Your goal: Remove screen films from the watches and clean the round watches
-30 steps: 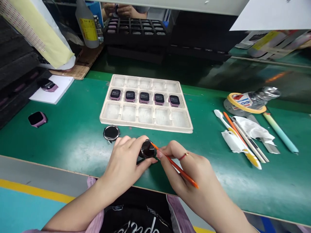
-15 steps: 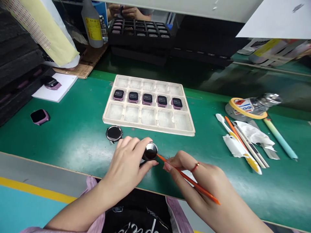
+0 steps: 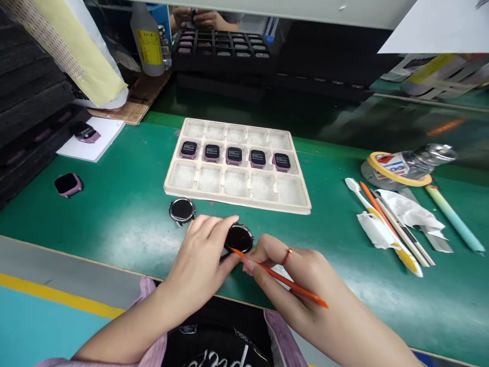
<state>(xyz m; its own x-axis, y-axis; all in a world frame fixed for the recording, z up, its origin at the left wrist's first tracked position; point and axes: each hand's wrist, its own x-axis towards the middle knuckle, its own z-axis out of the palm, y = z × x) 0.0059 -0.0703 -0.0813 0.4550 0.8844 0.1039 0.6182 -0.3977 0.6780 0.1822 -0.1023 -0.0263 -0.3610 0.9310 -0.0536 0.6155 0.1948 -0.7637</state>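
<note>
My left hand (image 3: 204, 250) grips a round black watch (image 3: 239, 237) by its left side, thumb below and fingers above, over the green bench. In my right hand (image 3: 290, 275) is a thin orange stick (image 3: 284, 280), pinched like a pen. Its pointed tip lies at the lower left edge of the watch's dark face. A second round watch (image 3: 182, 210) rests on the bench just left of my left fingers. Beyond my hands stands a cream plastic tray (image 3: 229, 200), its middle row holding several square watches (image 3: 234, 155) with purple cases and text on their screens.
To the left are a square purple watch (image 3: 68, 184) and another watch (image 3: 86, 132) on white paper (image 3: 99, 145). At right lie a toothbrush (image 3: 382, 224), sticks, crumpled tissue (image 3: 410, 209) and a metal-topped dispenser (image 3: 405, 168). Black trays (image 3: 221, 61) and a bottle (image 3: 148, 43) stand behind.
My right hand has moved left, carrying the stick's tip from the watch's right edge to its lower left edge. The watch face has tilted and lost its bright reflection.
</note>
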